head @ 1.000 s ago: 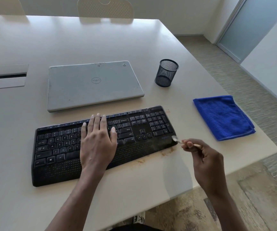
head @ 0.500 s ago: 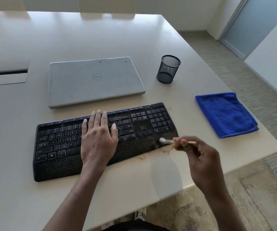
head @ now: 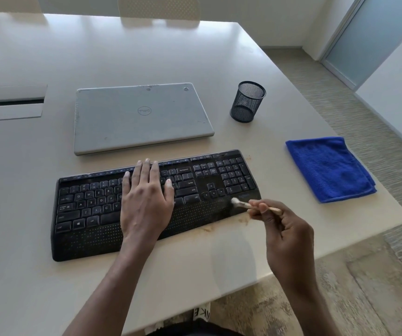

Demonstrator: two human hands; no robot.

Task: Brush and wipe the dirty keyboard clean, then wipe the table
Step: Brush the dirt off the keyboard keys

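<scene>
- One table [head: 146, 52]: pale top; everything below lies on it. Twelve o'clock points away from me.
- One keyboard [head: 93, 204]: black, full size with a dotted palm rest, flat on the table straight in front of me, its right end swung slightly toward 1 o'clock.
- One left hand [head: 146, 200]: mine, palm down on the middle keys, fingers straight and close together, pressing the keyboard and holding nothing.
- One right hand [head: 284, 234]: mine, at 4 o'clock of the keyboard, thumb and fingers pinched narrowly round the brush handle.
- One brush [head: 243, 204]: small, with a pale wooden handle and light bristles. The bristles touch the palm rest at the keyboard's near right corner, and the handle points to 3 o'clock.
- Two dust patches [head: 207, 229]: brown, on the table along the keyboard's near edge at 5 o'clock, one just below the brush.
- One cloth [head: 328, 169]: blue, folded, at 3 o'clock of the keyboard, apart from it, near the table's right edge.
- One laptop [head: 142, 117]: grey, closed, at 12 o'clock, just beyond the keyboard.
- One mesh cup [head: 247, 101]: black, upright, at 1 o'clock, beside the laptop's right end.
</scene>
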